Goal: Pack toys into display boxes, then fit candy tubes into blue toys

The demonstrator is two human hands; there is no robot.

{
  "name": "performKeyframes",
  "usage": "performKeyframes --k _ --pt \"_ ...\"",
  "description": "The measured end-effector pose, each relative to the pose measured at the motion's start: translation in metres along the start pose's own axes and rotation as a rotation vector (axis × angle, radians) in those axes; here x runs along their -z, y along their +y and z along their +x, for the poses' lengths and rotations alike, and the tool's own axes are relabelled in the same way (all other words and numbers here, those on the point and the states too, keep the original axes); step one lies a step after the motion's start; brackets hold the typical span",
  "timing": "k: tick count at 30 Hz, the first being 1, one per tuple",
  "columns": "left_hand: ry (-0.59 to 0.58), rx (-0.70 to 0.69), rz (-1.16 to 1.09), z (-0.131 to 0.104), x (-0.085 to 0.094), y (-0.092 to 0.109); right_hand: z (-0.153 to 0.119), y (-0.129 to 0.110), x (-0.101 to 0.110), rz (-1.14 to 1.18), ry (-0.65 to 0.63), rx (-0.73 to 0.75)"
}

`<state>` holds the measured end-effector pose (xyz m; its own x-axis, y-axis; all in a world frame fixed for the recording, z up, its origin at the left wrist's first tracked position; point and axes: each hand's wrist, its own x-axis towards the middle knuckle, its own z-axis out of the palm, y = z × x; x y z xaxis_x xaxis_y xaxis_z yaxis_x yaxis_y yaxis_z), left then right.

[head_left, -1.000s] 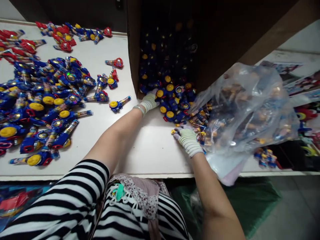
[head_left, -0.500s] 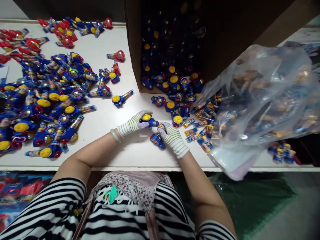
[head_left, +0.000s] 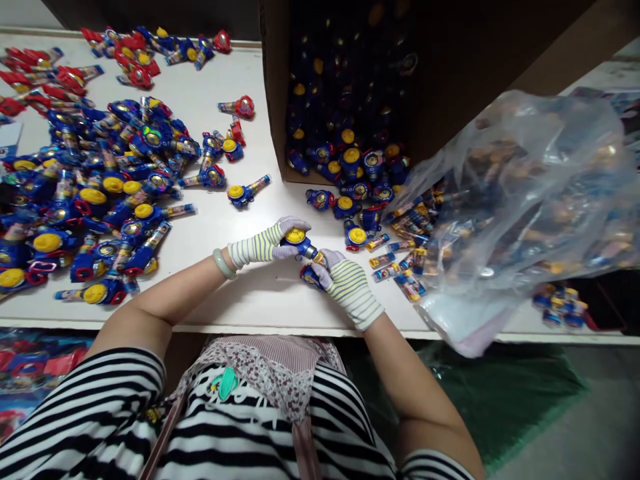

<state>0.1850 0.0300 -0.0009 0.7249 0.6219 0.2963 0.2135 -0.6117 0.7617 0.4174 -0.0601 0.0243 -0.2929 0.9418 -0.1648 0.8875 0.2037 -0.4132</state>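
My left hand (head_left: 280, 241), in a striped glove, is closed around the body of a blue toy with a round yellow disc (head_left: 295, 236). From that body the toy's narrow neck points toward my right hand (head_left: 345, 280). The gloved fingers of my right hand pinch a small printed tube (head_left: 321, 259) at the end of the neck. How far the tube sits in the neck is hidden by the fingers. Another blue toy (head_left: 311, 277) lies on the table just below, partly covered by my right thumb.
On the left of the white table (head_left: 240, 267) are a heap of blue toys with tubes (head_left: 113, 183) and red ones (head_left: 70, 79). A cardboard box (head_left: 274, 100) on its side holds more blue toys. Loose tubes (head_left: 385, 260) lie right, beside a clear plastic bag (head_left: 500, 240).
My right hand has turned slightly and its thumb now covers part of the lower blue toy. The left hand still holds the same toy. The whole view has shifted slightly.
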Motion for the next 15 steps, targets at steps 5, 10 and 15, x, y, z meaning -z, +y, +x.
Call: performKeyframes --k 5,10,15 --pt "-0.008 -0.171 0.135 0.004 -0.002 0.018 -0.004 -0.002 -0.005 0.392 -0.028 -0.057" --pt "-0.112 -0.291 0.199 0.011 0.02 0.029 -0.006 -0.009 -0.008 0.997 -0.191 -0.115" --pt "-0.051 -0.25 0.221 0.01 0.03 0.035 -0.006 -0.011 -0.006 0.709 0.025 -0.13"
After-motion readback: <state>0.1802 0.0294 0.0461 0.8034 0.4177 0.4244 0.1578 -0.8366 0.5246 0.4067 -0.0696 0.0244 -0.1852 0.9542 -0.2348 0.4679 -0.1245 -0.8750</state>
